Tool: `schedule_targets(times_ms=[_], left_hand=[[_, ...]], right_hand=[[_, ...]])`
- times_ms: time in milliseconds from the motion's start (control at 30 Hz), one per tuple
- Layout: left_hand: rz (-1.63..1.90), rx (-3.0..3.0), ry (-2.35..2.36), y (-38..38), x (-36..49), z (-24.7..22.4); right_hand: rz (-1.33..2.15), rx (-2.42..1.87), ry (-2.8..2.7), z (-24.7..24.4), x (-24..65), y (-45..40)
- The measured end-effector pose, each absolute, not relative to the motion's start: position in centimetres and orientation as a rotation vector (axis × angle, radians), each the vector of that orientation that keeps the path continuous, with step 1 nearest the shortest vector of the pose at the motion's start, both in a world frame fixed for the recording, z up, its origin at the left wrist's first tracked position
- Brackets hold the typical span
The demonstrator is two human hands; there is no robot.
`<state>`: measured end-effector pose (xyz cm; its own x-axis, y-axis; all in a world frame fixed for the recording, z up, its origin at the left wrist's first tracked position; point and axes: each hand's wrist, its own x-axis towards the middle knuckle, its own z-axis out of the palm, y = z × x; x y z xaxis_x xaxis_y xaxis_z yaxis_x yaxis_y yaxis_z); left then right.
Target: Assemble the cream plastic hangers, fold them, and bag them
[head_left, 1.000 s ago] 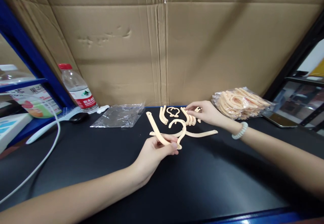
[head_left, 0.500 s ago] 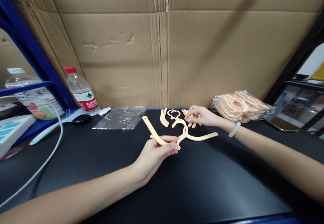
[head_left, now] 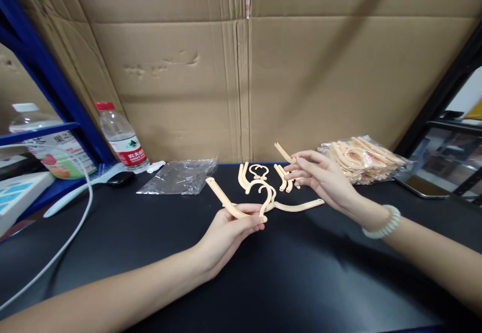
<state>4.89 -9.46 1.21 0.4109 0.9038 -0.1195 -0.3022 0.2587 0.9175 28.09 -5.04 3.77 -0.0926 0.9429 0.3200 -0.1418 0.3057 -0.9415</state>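
My left hand (head_left: 231,232) is closed on a cream hanger piece (head_left: 226,200), a curved arm with a hook joined at its end, held above the dark table. Between the fingertips of my right hand (head_left: 324,177) is a loose curved arm piece (head_left: 285,153), raised and tilted. Behind the held piece, a hanger with two spread arms (head_left: 299,207) lies on the table. Farther back lie several loose arm pieces (head_left: 244,176) at the left, hook pieces (head_left: 259,172) in the middle, and more arm pieces (head_left: 282,178) near my right fingers.
A clear bag of cream pieces (head_left: 363,158) lies at the back right, beside a phone (head_left: 419,186). An emptied-looking clear bag (head_left: 178,176), a red-capped bottle (head_left: 122,139) and a white cable (head_left: 81,222) are leftward. Cardboard (head_left: 169,72) stands behind the black table (head_left: 263,283).
My right hand has lifted an arm piece from the right group and moved right and nearer. The piece in my left hand has tilted slightly, its hook lower and leftward.
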Motion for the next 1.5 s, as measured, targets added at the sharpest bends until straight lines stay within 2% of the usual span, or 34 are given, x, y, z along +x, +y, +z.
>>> schedule_targets(times_ms=[233, 500, 933, 1500], left_hand=[[0.951, 1.068, 0.808, -9.3, 5.0, 1.1], [0.986, 1.211, 0.835, -9.6, 5.4, 0.5], [1.059, 1.269, 0.834, -9.7, 5.3, 0.1], [1.088, 1.249, 0.809, -10.0, 5.2, -0.2]], right_hand=[[1.397, -0.781, -1.062, 1.4, 25.9, -8.4], [1.646, -0.763, -1.155, -0.1, 24.5, -9.7], [1.481, -0.804, -1.435, -0.6, 24.4, -9.8], [1.338, -0.836, -1.494, -0.5, 23.9, -10.7]])
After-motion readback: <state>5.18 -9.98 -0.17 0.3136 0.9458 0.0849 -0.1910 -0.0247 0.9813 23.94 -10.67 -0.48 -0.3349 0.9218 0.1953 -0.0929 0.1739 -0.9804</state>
